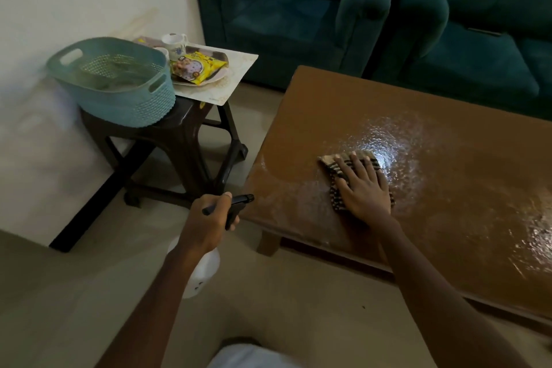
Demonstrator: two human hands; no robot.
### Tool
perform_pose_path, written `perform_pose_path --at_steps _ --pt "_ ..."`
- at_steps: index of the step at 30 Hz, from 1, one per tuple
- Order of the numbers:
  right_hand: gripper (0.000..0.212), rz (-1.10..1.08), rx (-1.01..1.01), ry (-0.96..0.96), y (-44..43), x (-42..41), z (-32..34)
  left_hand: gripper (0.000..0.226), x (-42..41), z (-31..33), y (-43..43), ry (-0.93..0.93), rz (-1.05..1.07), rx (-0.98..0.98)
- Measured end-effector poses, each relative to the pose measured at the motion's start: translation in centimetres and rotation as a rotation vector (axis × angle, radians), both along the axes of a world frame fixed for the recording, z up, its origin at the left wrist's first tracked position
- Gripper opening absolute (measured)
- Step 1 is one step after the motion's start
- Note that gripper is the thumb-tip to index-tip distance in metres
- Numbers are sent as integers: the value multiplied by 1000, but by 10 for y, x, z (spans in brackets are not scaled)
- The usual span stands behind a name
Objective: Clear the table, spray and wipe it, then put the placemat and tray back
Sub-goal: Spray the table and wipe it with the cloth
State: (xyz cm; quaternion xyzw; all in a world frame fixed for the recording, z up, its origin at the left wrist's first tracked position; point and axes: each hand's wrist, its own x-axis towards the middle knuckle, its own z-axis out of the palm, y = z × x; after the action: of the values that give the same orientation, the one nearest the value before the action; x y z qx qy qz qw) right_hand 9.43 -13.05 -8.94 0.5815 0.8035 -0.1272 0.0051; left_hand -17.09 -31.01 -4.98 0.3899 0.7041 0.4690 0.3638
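**Wet bench mid-wipe, placemat and tray parked on the stool**

Head view: The right hand [366, 188] lies flat on a striped cloth [334, 163] near the left end of the brown bench [448, 218]. Its fingers [355, 163] are straight and spread, pressing down on the cloth and curled round nothing. Around the cloth the bench top shines with spray droplets, and a second wet patch glints at the far right.

The left hand [206, 221] hangs off the bench's left edge over the floor. It is wrapped round the neck of a white spray bottle [204, 269], with the black nozzle pointing toward the bench.

The placemat [239, 78] sits on a dark stool [185, 134] well to the left of the bench, one corner overhanging. The tray [222, 57] lies on top of it with cups [174, 43] and a yellow packet [198, 64]. A teal basket [119, 89] shares the stool, touching the tray's near side. A green sofa [298, 9] stands behind.

By my reading, wiping is the step in hand and much of the wet surface is not yet covered.

The cloth is soft and will bunch, so a flat palm suits it. The placemat looks thin and bendy, so I would lift the loaded tray off first by both rims, level because the cups could tip. The placemat can then be taken by two edges. The wet bench may be slick underneath.
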Motion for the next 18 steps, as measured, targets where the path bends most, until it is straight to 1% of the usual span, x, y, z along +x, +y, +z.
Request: perform_pose_path --at_steps 5,7,12,18 --pt "54 -31 6 11 -8 -1 0 49 -4 -3 -2 57 -41 -35" --pt "53 -77 11 24 -12 -4 0 50 -10 -3 -2 55 -54 -38" --pt "54 -194 -2 52 -22 -13 -2 53 -24 -6 -2 82 -163 -78" --pt "54 -232 -22 47 -26 -15 0 58 -38 -5 -5 51 -159 -30"
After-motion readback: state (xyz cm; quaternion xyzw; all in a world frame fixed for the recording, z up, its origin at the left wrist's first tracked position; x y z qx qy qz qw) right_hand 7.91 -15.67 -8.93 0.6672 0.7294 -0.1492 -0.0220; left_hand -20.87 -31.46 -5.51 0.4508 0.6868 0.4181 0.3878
